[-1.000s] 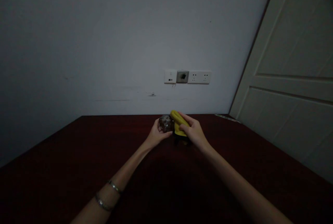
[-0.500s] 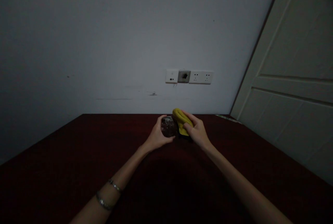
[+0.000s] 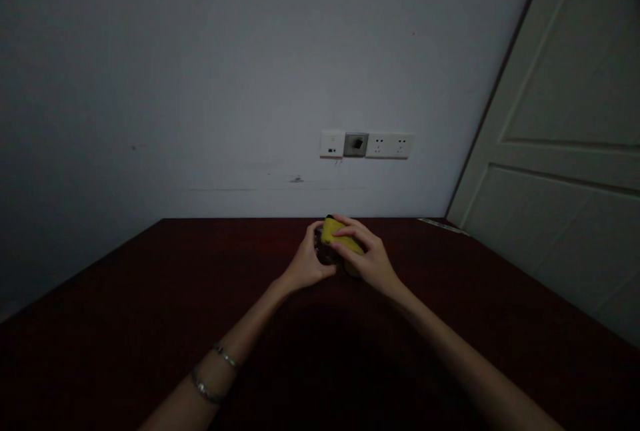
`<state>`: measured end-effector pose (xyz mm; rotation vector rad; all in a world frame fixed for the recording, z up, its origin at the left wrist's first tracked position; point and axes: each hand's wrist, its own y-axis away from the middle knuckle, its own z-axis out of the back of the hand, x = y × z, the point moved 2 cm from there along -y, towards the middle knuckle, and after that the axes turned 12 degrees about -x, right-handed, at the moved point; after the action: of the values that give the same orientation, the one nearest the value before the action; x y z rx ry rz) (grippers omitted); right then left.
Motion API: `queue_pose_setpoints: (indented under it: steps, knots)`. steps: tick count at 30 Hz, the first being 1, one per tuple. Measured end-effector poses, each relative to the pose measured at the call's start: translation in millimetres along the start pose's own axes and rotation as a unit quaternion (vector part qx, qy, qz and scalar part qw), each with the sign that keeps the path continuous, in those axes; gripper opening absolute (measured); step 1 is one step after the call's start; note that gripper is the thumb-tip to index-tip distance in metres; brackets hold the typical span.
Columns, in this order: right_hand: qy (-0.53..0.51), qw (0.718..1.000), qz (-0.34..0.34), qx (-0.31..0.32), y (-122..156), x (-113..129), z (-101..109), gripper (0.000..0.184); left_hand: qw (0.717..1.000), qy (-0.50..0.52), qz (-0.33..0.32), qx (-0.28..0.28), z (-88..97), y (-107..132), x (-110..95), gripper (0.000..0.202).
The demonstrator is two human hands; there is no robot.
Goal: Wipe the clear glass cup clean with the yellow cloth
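Observation:
My left hand (image 3: 305, 261) is curled around a round, see-through, glass-like object (image 3: 324, 255), thumb and fingers on its left and lower sides. Its exact kind is hard to make out in the dim light. A folded yellow cloth (image 3: 332, 229) with a dark edge is gripped in my right hand (image 3: 374, 259), fingers on top of it. The cloth lies against the upper right of the clear object and hides part of it. Both hands are close together over the dark red tabletop (image 3: 240, 251).
Behind the table stands a pale wall (image 3: 240, 84) with a row of sockets (image 3: 389, 145) above the table edge. A white panelled door (image 3: 565, 124) rises on the right. A thin printed strip (image 3: 443, 225) lies at the table's far right corner.
My right hand has brought the cloth leftward onto the clear object, covering more of it. The cloth was held beside it before. My left hand keeps its hold.

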<state>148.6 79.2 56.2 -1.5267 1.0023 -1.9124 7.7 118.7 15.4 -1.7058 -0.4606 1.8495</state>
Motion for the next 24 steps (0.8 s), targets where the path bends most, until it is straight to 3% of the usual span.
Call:
queue_pose_setpoints:
  steps: [3, 8, 13, 20, 24]
  knots:
    - [0.019, 0.999, 0.03, 0.009, 0, 5, 1, 0.015, 1.0, -0.007, -0.006, 0.005, -0.6, 0, -3, 0.08]
    - [0.029, 0.999, -0.029, -0.026, -5, -1, -4, 0.034, 1.0, 0.019, 0.0, 0.012, -1.6, -2, -8, 0.078]
    - [0.011, 0.998, -0.062, -0.014, -10, -5, -14, 0.03, 1.0, 0.027, 0.002, 0.004, 0.2, -6, -4, 0.078]
    - [-0.012, 1.0, -0.011, -0.006, -9, 3, -20, 0.023, 0.994, 0.1, 0.044, 0.018, 1.0, -8, -2, 0.075]
    - [-0.028, 0.994, -0.089, -0.057, -11, -10, -23, 0.027, 0.996, 0.086, 0.034, 0.006, 2.0, -8, -4, 0.074]
